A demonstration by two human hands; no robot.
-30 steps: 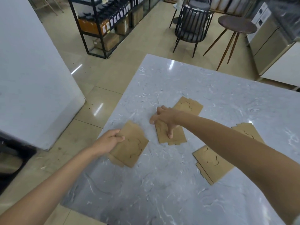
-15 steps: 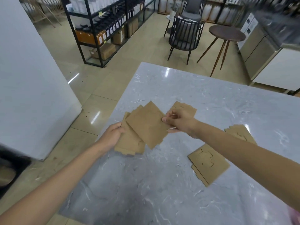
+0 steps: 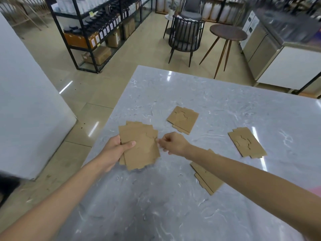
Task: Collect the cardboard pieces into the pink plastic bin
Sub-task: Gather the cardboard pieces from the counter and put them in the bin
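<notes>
My left hand grips a stack of brown cardboard pieces, held a little above the left part of the grey marble table. My right hand pinches the right edge of that same stack. More cardboard lies flat on the table: one piece at the middle back, one at the right, and one partly hidden under my right forearm. A sliver of pink shows at the right edge; I cannot tell whether it is the bin.
The table's left edge drops to a tiled floor. A white wall block stands at the left. Beyond the table are black shelving, a black chair, a round side table and steel counters.
My right hand lifted a cardboard piece off the table and brought it left onto the pieces in my left hand. The stack is now gathered in my left hand, raised off the table.
</notes>
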